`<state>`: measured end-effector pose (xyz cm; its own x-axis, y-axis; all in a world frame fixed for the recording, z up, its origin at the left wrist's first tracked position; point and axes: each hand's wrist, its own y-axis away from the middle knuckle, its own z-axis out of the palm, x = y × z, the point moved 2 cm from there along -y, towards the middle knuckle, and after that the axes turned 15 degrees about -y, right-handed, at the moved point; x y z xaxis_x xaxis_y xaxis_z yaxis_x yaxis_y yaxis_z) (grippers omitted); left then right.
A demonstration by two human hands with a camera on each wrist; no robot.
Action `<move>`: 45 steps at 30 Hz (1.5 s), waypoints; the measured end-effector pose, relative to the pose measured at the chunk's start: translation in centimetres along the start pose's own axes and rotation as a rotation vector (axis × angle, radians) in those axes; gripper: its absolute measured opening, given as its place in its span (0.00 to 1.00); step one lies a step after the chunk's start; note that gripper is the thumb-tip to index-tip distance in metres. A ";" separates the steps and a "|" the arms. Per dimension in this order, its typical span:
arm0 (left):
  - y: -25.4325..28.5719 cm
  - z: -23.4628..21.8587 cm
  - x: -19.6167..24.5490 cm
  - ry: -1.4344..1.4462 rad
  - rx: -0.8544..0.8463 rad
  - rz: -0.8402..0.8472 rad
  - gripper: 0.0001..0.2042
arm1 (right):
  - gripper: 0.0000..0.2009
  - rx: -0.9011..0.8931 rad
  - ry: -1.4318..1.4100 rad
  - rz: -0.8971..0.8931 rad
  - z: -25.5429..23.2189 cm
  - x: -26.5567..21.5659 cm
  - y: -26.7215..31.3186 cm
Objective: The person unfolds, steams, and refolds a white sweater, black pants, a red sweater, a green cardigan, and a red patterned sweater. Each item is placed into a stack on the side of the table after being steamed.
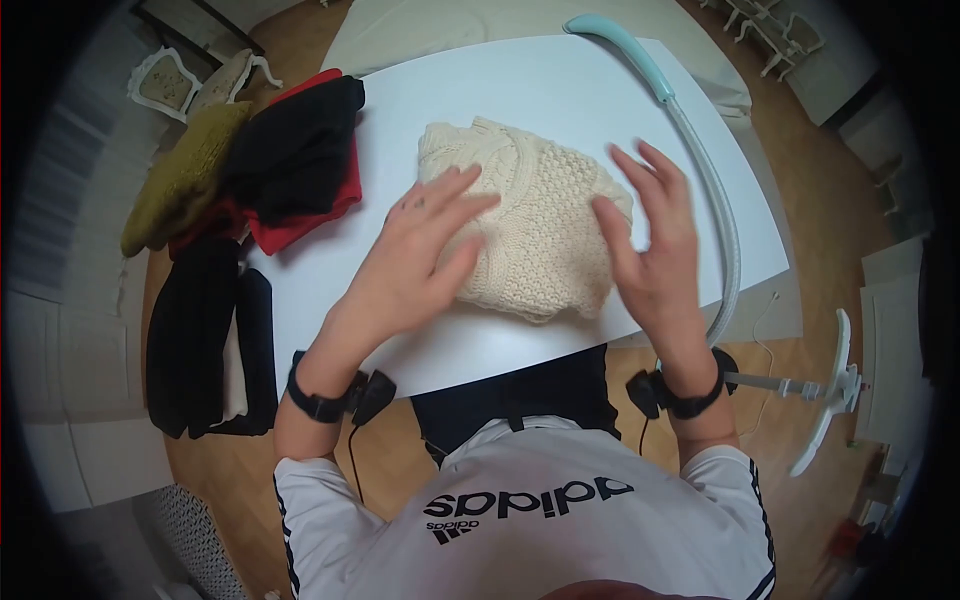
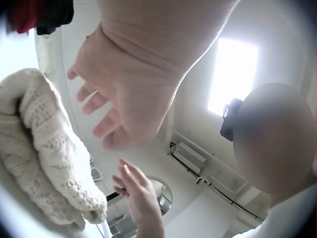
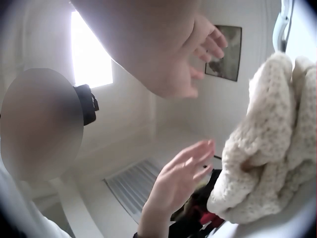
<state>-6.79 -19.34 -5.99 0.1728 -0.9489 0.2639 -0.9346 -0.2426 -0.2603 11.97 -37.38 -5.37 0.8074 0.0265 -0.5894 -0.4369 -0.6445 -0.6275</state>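
Observation:
A cream knitted garment (image 1: 545, 220), folded into a thick bundle, lies on the white board. Over its left side in the head view is the left hand (image 1: 415, 250), fingers spread and relaxed. The right hand (image 1: 660, 245) is at the garment's right edge, its fingers apart and slightly bent. Both wrist views show the hands raised off the knit: the left hand (image 2: 124, 89) stands apart from the bundle (image 2: 54, 148), and the right hand (image 3: 173, 54) is above and beside the knit (image 3: 262, 144). Neither hand holds anything.
Black folded clothing (image 1: 295, 150), red fabric (image 1: 290, 235) and an olive knit (image 1: 185, 185) are piled at the board's left edge, with black garments (image 1: 195, 330) hanging below. A pale green handle (image 1: 625, 55) with a grey hose (image 1: 715, 200) curves along the right side.

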 end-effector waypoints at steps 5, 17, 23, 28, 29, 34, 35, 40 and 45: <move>-3.0 9.0 -3.3 -0.433 -0.037 -0.054 0.25 | 0.31 -0.380 0.186 -0.071 9.5 4.9 2.4; 0.0 8.1 -5.6 -0.126 -0.099 -0.248 0.34 | 0.34 -0.552 0.126 0.084 8.3 6.2 2.5; 7.5 8.7 -6.2 0.420 -0.153 -0.451 0.41 | 0.40 -0.607 0.183 0.198 9.0 6.7 1.1; 10.7 7.4 -2.3 0.181 -0.076 -0.457 0.44 | 0.34 -0.601 -0.072 0.296 6.3 7.2 -3.3; 11.0 6.7 -1.8 0.193 -0.101 -0.475 0.43 | 0.31 -0.560 -0.308 0.463 5.5 8.0 -5.2; 10.2 2.8 -0.2 0.059 0.019 -0.472 0.35 | 0.21 -0.158 0.243 0.209 3.8 21.5 -14.0; 8.9 2.1 0.4 0.012 0.009 -0.426 0.35 | 0.22 -0.152 0.523 0.198 3.4 24.0 -15.5; 1.9 2.6 1.4 -0.272 -0.210 -0.192 0.45 | 0.31 -0.022 0.684 0.446 2.3 34.6 -18.6; -1.7 7.0 1.1 -0.348 -0.320 -0.069 0.44 | 0.27 -0.167 0.408 0.388 3.0 39.5 -19.2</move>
<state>-2.84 -21.41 -11.72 0.2805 -0.9572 -0.0708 -0.9567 -0.2848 0.0601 51.04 -21.66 -18.14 0.7028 -0.5104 -0.4955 -0.6892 -0.6611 -0.2966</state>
